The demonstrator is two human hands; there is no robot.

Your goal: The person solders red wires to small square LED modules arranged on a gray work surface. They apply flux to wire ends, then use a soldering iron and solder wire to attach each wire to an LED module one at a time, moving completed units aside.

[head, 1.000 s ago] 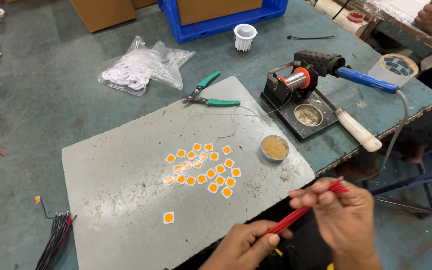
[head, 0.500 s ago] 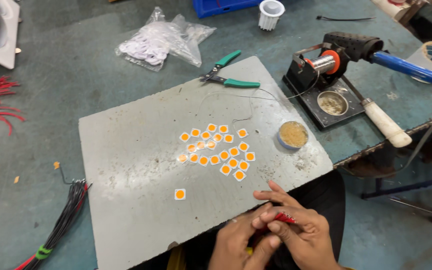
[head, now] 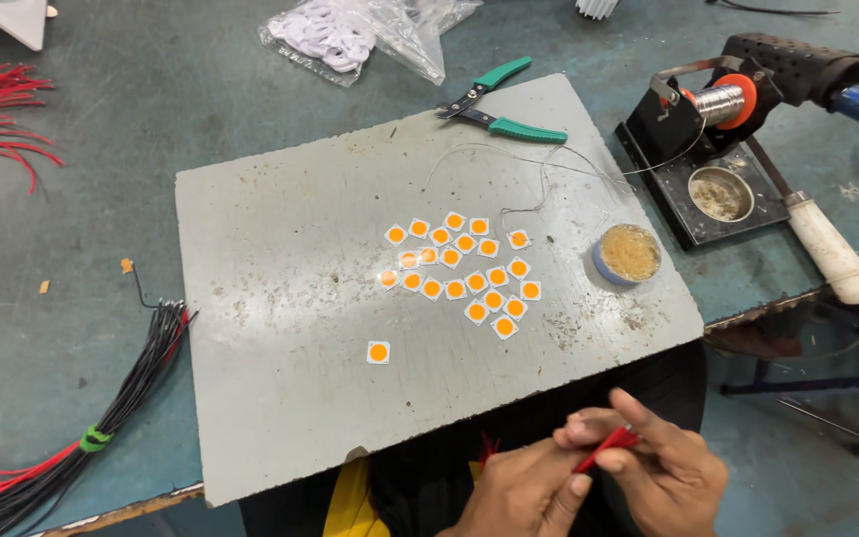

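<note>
Below the board's near edge, our left hand and right hand both pinch red wire; one chip lies near that edge.

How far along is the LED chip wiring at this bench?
Done: nothing visibly wired. The LED chips lie bare on the grey board, one chip apart. In hand: left hand and right hand both pinch a red wire below the board edge. Left: every chip; soldering iron sits in its stand.
</note>
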